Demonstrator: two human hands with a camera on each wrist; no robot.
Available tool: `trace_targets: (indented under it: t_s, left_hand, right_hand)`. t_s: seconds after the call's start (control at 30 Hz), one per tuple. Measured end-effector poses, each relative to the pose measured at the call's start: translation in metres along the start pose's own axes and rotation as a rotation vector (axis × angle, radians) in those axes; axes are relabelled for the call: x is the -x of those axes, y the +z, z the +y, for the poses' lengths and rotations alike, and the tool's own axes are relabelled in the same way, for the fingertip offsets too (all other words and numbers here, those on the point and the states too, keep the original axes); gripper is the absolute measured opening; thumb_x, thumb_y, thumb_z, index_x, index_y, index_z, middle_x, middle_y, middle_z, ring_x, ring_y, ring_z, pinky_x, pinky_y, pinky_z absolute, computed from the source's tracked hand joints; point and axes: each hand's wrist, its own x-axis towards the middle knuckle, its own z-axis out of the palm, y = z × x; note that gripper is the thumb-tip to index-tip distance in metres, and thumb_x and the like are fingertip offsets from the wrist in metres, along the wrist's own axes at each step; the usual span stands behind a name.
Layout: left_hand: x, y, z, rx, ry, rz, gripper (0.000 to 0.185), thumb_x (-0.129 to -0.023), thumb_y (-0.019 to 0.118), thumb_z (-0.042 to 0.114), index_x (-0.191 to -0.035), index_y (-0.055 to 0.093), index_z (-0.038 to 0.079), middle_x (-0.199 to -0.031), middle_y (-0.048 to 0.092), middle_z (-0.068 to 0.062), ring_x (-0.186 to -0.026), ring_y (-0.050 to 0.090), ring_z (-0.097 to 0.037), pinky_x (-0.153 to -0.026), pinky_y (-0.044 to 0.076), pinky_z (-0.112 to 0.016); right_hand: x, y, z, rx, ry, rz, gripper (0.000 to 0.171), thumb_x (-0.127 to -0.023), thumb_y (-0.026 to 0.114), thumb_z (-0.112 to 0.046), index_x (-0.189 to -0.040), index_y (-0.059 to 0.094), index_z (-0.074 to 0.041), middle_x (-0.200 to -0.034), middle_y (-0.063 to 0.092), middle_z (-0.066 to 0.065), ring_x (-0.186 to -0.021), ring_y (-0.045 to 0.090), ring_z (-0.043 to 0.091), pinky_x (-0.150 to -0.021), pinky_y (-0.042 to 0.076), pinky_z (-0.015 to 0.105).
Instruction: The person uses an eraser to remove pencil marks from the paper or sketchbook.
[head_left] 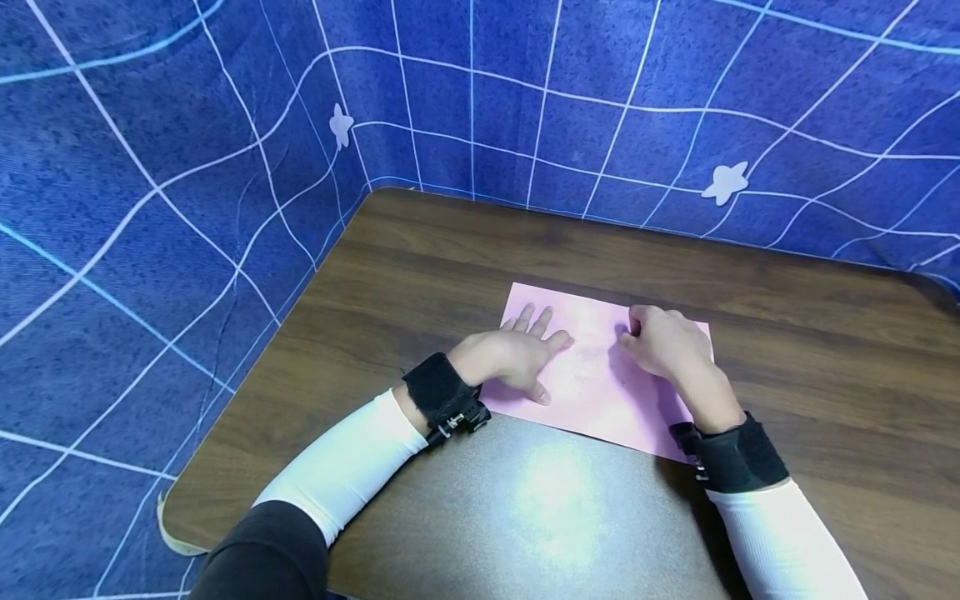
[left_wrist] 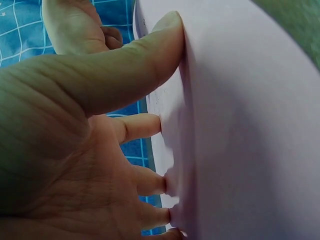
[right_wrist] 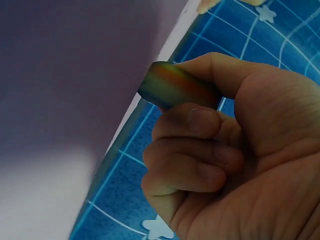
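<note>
— What's under your hands?

— A pink sheet of paper (head_left: 592, 375), lying flat on the brown desk (head_left: 825, 350), just beyond the shiny patch of glare. My left hand (head_left: 513, 354) lies spread on its left part, fingers (left_wrist: 145, 125) straight, tips pressing down, holding nothing.

— And the right?

— My right hand (head_left: 663, 342) sits on the right part of the sheet, fingers (right_wrist: 195, 145) curled into the palm, thumb tip against the paper. It pins rather than grips.

— How would the sheet handle?

— I judge it light, thin and floppy, easily creased, and it could slide on the smooth wood. I'd pinch it at an edge or corner, gently.
</note>
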Motion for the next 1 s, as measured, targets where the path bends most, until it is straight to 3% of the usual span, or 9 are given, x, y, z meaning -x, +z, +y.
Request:
trace_targets:
  t_s: [0.2,0.4,0.57,0.83,1.0]
  left_hand:
    - [0.0,0.001,-0.001,-0.002,-0.004,-0.004,0.091,-0.09,0.075,0.047,-0.161,0.022,0.03,-0.172,-0.013,-0.02,-0.158,-0.016,-0.042,-0.13,0.007,-0.058]
    - [0.0,0.0,-0.001,-0.011,-0.009,0.0,0.091,-0.09,0.075,0.048,-0.161,0.022,0.029,-0.172,-0.011,-0.021,-0.158,-0.014,-0.042,-0.131,0.008,-0.056]
    - [0.0,0.0,-0.001,-0.022,-0.011,0.003,0.092,-0.09,0.074,0.048,-0.162,0.02,0.028,-0.171,-0.011,-0.022,-0.158,-0.013,-0.043,-0.131,0.007,-0.053]
    - [-0.003,0.001,-0.002,-0.019,-0.011,0.001,0.093,-0.088,0.076,0.049,-0.161,0.022,0.029,-0.172,-0.01,-0.02,-0.158,-0.014,-0.042,-0.131,0.009,-0.055]
    - [-0.002,0.001,-0.002,-0.025,-0.013,0.001,0.092,-0.088,0.075,0.049,-0.161,0.021,0.03,-0.172,-0.01,-0.021,-0.158,-0.013,-0.042,-0.131,0.007,-0.053]
  right_hand:
    - [-0.001,0.004,-0.005,-0.013,-0.016,0.023,0.029,-0.1,0.053,-0.036,-0.08,0.054,-0.014,-0.075,0.057,0.008,-0.077,0.057,0.028,-0.056,0.039,0.037]
    - [-0.002,0.01,-0.013,-0.186,-0.248,-0.053,0.026,-0.097,0.059,-0.023,-0.073,0.053,-0.016,-0.065,0.054,-0.001,-0.063,0.052,0.019,-0.058,0.037,0.031]
    - [-0.001,0.012,-0.013,-0.264,-0.358,-0.102,0.025,-0.094,0.065,-0.016,-0.072,0.053,-0.017,-0.062,0.052,-0.005,-0.057,0.049,0.012,-0.055,0.037,0.028]
    - [0.0,0.009,-0.007,-0.416,-0.363,-0.198,0.028,-0.089,0.071,-0.008,-0.07,0.051,-0.011,-0.06,0.04,-0.008,-0.053,0.037,0.004,-0.049,0.026,0.022]
    - [-0.001,0.008,-0.005,-0.367,-0.342,-0.198,0.029,-0.083,0.07,-0.005,-0.067,0.046,-0.011,-0.058,0.037,-0.008,-0.055,0.038,0.008,-0.051,0.028,0.023]
